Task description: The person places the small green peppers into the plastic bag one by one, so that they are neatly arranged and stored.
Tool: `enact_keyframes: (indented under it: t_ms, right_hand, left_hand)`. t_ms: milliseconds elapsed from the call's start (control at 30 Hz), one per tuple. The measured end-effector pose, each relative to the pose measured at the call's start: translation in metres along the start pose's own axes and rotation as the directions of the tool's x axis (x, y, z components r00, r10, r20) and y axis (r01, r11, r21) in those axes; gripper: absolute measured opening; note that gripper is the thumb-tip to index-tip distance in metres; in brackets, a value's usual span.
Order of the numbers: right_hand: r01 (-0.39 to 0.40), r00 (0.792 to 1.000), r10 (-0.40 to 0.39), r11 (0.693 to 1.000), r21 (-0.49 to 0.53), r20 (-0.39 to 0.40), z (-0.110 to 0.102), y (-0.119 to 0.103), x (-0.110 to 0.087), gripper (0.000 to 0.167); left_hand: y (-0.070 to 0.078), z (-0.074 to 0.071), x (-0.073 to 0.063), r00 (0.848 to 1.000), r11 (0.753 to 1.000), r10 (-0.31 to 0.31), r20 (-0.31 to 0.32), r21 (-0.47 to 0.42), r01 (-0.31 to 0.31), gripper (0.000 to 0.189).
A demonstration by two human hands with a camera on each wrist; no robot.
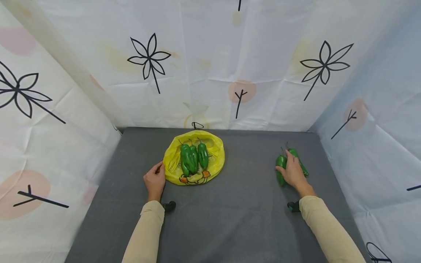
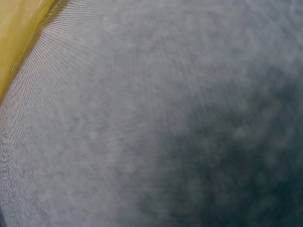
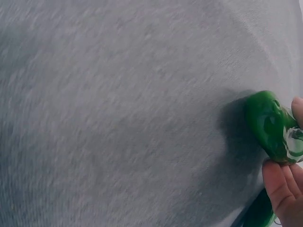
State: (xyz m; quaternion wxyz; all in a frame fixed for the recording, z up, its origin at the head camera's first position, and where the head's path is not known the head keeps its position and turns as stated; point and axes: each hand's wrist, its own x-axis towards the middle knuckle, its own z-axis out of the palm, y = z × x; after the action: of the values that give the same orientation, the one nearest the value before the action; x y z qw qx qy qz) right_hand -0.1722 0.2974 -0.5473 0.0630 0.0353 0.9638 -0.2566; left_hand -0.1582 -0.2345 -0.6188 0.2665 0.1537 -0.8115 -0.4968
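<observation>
A yellow plastic bag (image 1: 215,166) lies with its mouth wide and its rim rolled round, several green peppers (image 1: 203,156) inside. My left hand (image 1: 154,181) pinches the bag's left rim; the left wrist view shows only a strip of yellow bag (image 2: 16,33). Over on the right, my right hand (image 1: 294,173) grips a green pepper (image 1: 280,175) between thumb and fingers. Another green pepper (image 1: 304,168) lies just beyond, partly hidden by that hand. In the right wrist view the gripped pepper (image 3: 265,120) shows up close, with the other pepper (image 3: 260,213) below it.
Everything rests on a dark grey cloth-covered table (image 1: 230,219). White sheets with flower prints (image 1: 204,65) rise behind it and on both sides. Dark wrist cameras (image 1: 169,206) sit at the inner side of each wrist.
</observation>
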Motion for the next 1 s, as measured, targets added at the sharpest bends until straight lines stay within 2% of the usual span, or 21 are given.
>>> enact_keyframes:
  t_ms: [400,667,900,1000]
  right_hand:
    - [0.004,1.000,-0.007,0.997,0.083,0.030,0.006,-0.013,0.007,0.072]
    - [0.006,1.000,-0.009,0.984,0.176,0.016,0.010,-0.027,0.010,0.071]
    - [0.055,0.998,-0.054,0.972,0.230,-0.014,0.005,-0.039,0.012,0.071]
    - [0.063,0.998,-0.060,0.965,0.253,-0.019,0.004,-0.044,0.015,0.071]
  left_hand:
    - [0.002,-0.002,-0.001,1.000,0.999,-0.017,0.013,0.037,0.016,0.021]
    - [-0.001,-0.001,-0.001,1.000,0.998,-0.021,-0.001,0.065,0.021,0.022]
    - [-0.001,0.002,-0.002,1.000,0.999,-0.019,0.021,0.026,0.019,0.023]
    - [-0.001,0.001,-0.001,1.000,1.000,-0.018,0.012,0.011,0.018,0.022]
